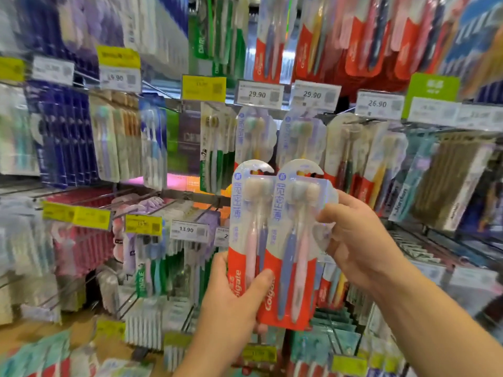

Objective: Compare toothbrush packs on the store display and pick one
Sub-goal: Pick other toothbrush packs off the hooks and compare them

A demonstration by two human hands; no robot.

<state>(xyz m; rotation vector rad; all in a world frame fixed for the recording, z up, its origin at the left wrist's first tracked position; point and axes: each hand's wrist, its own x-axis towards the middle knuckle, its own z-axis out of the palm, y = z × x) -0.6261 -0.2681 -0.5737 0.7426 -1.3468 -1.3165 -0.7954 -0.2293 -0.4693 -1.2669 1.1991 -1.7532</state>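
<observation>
**K:** Store aisle, peg hooks packed with toothbrush packs, price tags (260, 94) along the rails. Two Colgate packs are off the hooks and held up side by side in front of the display.

**M:** Who's got what?

**K:** Left hand (234, 295) grips the left pack (251, 213) at its red base, thumb curled across the front, other fingers hidden behind the card. Right hand (353, 235) pinches the right pack (295, 240) by its right edge around mid-height, thumb on the front over the blister, fingers behind. The packs overlap at their inner edges.

**M:** Same product?

**K:** Looks like it: pink and blue brush in each, order swapped. Print is too blurred to read any difference.

**M:** Risks?

**K:** Probably the right pack. An edge pinch on slick plastic with the long card below could let it pivot or slip. The overlap could also drag one pack when the other moves. And rehanging the reject means finding the hook slot one-handed, so it could knock neighbouring packs off.
</observation>
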